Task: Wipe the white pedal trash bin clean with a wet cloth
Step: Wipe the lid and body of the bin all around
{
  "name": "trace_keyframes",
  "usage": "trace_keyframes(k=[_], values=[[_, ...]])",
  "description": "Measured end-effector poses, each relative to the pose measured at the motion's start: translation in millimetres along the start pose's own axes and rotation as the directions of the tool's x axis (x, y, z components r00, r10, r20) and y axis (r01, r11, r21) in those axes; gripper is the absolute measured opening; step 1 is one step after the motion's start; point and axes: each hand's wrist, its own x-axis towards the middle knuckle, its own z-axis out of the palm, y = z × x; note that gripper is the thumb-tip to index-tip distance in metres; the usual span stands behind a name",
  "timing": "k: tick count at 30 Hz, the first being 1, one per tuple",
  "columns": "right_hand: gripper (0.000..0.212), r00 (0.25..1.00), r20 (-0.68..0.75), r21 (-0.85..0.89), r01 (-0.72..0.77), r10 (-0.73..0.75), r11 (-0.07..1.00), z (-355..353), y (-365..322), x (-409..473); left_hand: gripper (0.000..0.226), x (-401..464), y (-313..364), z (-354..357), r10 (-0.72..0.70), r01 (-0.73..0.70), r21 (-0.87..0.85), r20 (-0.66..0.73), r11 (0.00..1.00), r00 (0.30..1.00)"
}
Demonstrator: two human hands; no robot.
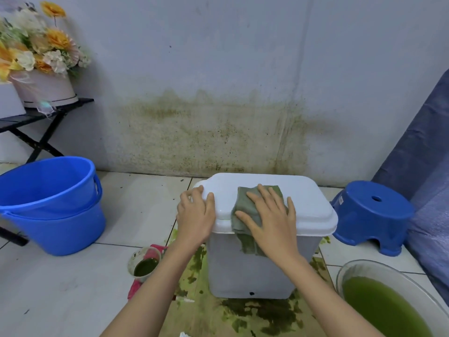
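The white pedal trash bin (252,271) stands on stained cardboard in the middle of the floor, its lid (308,203) closed. A damp grey-green cloth (245,207) lies on the lid's front and hangs over the rim onto the bin's front wall. My right hand (269,217) presses flat on the cloth with fingers spread. My left hand (195,212) rests on the lid's front left corner, fingers laid over the edge.
Two stacked blue buckets (51,205) stand at the left, a blue stool (371,212) at the right. A basin of green water (386,305) sits at the lower right. A small cup of dark green liquid (145,263) stands left of the bin. Green stains cover the cardboard (257,314).
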Motion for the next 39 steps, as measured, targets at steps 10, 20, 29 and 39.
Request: trace_keyframes(k=[10,20,29,39], values=[[0.065,0.976,0.069,0.302,-0.219,0.208,0.928,-29,-8,48,0.055,27,22,-6,0.012,-0.009,0.232,-0.012,0.973,1.000],[0.108,0.681,0.013,0.527,-0.627,0.732,0.573,-30,-25,-54,0.093,84,63,21,0.249,-0.384,0.422,0.341,0.821,0.907],[0.127,0.448,0.436,0.843,-0.506,0.781,-0.180,-16,-43,-14,0.113,108,71,38,0.099,-0.386,0.388,0.587,0.837,0.803],[0.108,0.497,0.354,0.904,-0.398,0.792,-0.155,-30,-20,-20,0.116,100,78,10,-0.126,-0.268,0.358,0.776,0.894,0.618]])
